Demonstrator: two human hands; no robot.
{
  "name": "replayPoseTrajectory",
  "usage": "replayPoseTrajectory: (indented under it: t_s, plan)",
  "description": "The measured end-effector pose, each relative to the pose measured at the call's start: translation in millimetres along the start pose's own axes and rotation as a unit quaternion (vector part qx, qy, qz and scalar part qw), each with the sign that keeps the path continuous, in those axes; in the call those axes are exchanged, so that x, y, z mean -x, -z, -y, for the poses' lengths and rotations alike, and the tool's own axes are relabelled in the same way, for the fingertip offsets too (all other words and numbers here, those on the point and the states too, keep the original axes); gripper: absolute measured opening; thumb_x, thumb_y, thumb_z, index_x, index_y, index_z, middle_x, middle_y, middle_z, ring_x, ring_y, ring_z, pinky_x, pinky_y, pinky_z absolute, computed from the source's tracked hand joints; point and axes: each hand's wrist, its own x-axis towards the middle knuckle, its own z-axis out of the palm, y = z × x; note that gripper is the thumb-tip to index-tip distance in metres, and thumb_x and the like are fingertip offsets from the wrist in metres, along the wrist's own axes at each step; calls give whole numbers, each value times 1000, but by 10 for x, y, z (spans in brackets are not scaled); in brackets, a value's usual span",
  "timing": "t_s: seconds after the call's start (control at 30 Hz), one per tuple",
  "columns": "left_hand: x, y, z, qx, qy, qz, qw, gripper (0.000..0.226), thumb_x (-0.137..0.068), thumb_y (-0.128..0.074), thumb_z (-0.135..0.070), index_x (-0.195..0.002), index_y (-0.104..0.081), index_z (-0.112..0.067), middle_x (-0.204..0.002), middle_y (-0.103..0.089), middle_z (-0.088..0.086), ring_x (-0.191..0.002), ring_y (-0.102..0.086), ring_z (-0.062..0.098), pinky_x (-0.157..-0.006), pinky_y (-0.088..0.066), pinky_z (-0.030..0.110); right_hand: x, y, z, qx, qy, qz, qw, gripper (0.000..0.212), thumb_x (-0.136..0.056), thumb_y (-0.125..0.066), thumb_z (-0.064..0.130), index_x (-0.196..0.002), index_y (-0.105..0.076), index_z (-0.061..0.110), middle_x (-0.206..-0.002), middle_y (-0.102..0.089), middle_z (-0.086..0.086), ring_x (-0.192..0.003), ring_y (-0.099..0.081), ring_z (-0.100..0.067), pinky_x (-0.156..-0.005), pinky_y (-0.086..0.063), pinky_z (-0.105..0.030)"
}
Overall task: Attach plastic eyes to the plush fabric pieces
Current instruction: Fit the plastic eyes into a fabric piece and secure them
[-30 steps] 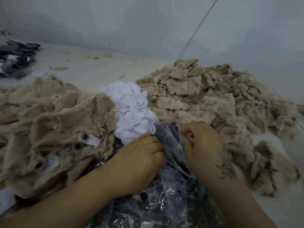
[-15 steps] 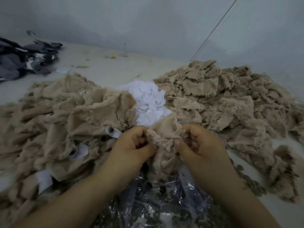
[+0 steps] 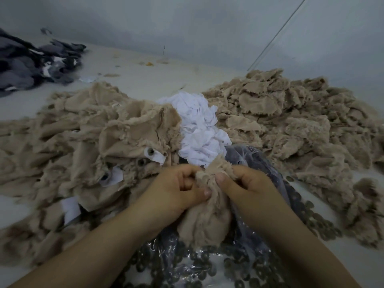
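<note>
We note two bare forearms entering from the near edge, one at left, one at right; no sleeves, gloves, rings or wristbands show on either; left hand (image 3: 176,188) has short, rounded nails, one thumbnail visible; right hand (image 3: 247,183) likewise, its thumbnail broad and trimmed close; wrists unadorned; motion blur softens the finer detail.
</note>
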Motion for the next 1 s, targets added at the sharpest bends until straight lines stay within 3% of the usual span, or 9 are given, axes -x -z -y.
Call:
replayPoseTrajectory:
  t_s: [0.07,0.2,0.27,0.37,0.43,0.57,0.67,0.83,1.0]
  plan:
    - [12,10,-12,1,-5,-28,1000,7,-79,-75,-5,-81,-72,-10,-76,-71,18,-68,-66,23,-62,-55,28,19,-21,13,-2,11,-8,1000,28,-94,-61,29,-70,-66,15,-64,-64,-1,-58,-57,-18,-58,-49,-36]
    - [31,103,-53,-38,-20,-75,996,22,-83,-70,0,-67,-71,-15,-65,-66,5,-59,-63,12,-52,-49,20,32,-33,25,19,24,-52,998,40,-90,-66,30,-61,-48,9,-49,-42,5,-44,-35,-8,-45,-32,-23]
    - [22,100,-49,-70,-39,-101,992,24,-87,-67,0,-72,-69,-18,-64,-64,1,-60,-60,12,-55,-47,23,35,-23,37,-24,7,-47,999,40,-90,-65,34,-70,-54,1,-54,-50,-8,-50,-42,-9,-46,-38,-24]
    - [14,77,-12,-98,-92,-198,971,14,-91,-66,-9,-84,-61,-20,-65,-57,-1,-60,-51,12,-58,-41,31,52,-45,32,-105,-33,-29,994,42,-95,-63,37,-91,-59,-5,-92,-61,-36,-68,-60,-39,-64,-55,-56]
    - [50,48,-37,-149,-135,-200,959,20,-85,-68,-35,-76,-57,-21,-60,-53,-3,-55,-46,7,-53,-40,22,62,-80,20,-146,-56,-22,987,43,-93,-63,40,-92,-60,-3,-97,-59,-40,-77,-60,-52,-74,-51,-72]
    - [98,-50,-69,-274,-151,-141,939,30,-82,-70,-47,-74,-59,-20,-62,-55,-3,-54,-46,1,-49,-39,17,63,-125,-25,-258,-83,13,963,22,-94,-61,30,-95,-77,15,-99,-77,-15,-97,-74,-32,-89,-57,-52]
    - [75,-49,-72,-193,-121,-170,959,29,-92,-66,-22,-65,-58,-19,-52,-49,-13,-49,-43,-1,-47,-35,13,60,-141,-18,-307,-98,21,946,23,-96,-56,24,-100,-78,18,-106,-77,-12,-102,-73,-29,-91,-56,-48]
    - [84,44,-60,-8,-72,-168,983,31,-94,-61,-21,-63,-59,-14,-58,-46,1,-55,-41,12,-51,-38,22,80,-196,-2,-330,-137,-3,934,27,-101,-51,16,-100,-77,9,-104,-77,-14,-99,-73,-31,-89,-56,-51]
    - [109,95,-51,-15,-89,-153,984,39,-93,-61,-19,-54,-55,-21,-52,-41,-8,-49,-36,5,-48,-33,15,72,-253,-8,-389,-169,-19,906,32,-88,-58,27,-107,-73,7,-106,-76,-13,-99,-74,-30,-87,-56,-48]
